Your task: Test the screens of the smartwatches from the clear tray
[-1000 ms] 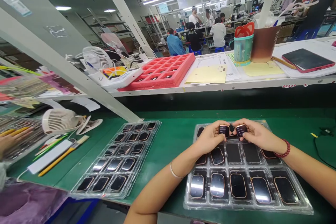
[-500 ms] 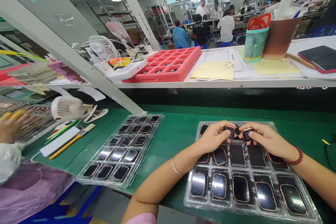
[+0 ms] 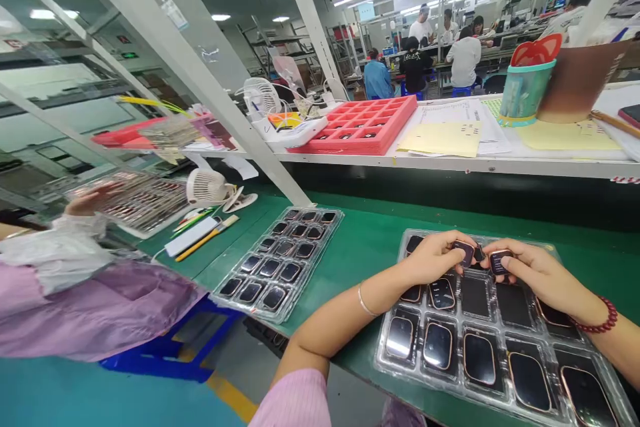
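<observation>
My left hand [image 3: 445, 257] holds a small rectangular watch [image 3: 463, 253] with a dark screen between thumb and fingers. In my right hand [image 3: 537, 273] is a similar watch [image 3: 500, 263], its screen showing faint text. Both hands are close together over the far rows of a clear plastic tray [image 3: 380, 353]. Several dark-screened watches with gold-coloured rims lie in its pockets, such as one at the front [image 3: 480, 358]. Two pockets below my hands hold no watch. One watch in the tray [image 3: 442, 293] has a lit screen. A small dark piece shows between my hands.
Another clear tray of watches [image 3: 285, 248] lies to the left. Beyond it are a brush [image 3: 207, 238], a white fan [image 3: 207, 187] and a co-worker's hand [image 3: 95, 198]. A shelf [image 3: 450, 161] above the green bench holds a red foam tray [image 3: 395, 127] and a teal cup [image 3: 527, 90].
The view has swung left, so the bench and trays appear further right. My hands keep hold of both watches. A screen in the tray now shows text. The co-worker's hand looks open now.
</observation>
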Motion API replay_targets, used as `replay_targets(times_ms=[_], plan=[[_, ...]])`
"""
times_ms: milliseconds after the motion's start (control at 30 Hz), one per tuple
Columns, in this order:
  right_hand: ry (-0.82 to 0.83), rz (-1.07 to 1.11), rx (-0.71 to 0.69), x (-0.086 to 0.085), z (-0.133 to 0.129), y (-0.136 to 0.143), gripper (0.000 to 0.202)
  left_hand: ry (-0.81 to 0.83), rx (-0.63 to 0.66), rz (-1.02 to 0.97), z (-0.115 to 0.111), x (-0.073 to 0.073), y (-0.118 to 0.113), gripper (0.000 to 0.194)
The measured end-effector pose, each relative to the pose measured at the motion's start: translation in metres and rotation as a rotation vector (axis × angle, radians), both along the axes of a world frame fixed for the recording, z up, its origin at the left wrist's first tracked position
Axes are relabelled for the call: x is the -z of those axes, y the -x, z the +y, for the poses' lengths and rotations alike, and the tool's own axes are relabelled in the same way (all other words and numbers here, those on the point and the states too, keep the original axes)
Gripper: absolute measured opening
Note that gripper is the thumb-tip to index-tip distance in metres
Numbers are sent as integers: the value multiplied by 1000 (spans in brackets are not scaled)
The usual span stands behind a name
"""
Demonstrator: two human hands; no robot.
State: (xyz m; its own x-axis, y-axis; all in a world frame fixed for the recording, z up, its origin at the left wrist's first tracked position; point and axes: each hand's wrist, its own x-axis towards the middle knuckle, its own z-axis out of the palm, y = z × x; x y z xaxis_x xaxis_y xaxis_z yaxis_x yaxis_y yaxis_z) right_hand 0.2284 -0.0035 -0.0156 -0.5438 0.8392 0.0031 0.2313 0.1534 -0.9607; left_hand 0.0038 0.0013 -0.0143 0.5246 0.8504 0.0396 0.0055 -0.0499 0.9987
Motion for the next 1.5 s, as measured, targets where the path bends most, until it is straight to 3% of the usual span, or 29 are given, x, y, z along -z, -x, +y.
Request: replay_targets(times_ms=[267,433,600,900,1500], plan=[[-7,33,-26,-4,0,4,27,11,-8,6,-1,-5,0,22],[-8,74,5,-9,-3,6,34,-21,-56,3,-2,-5,0,41],[-26,92,6,-11,-4,7,36,-9,-83,-26,-1,-6,-1,31],[1,95,11,-6,-1,5,24,12,-43,8,-1,-6,1,31],[26,126,24,-5,-2,5,25,-34,-14,44,2,0,3,28]])
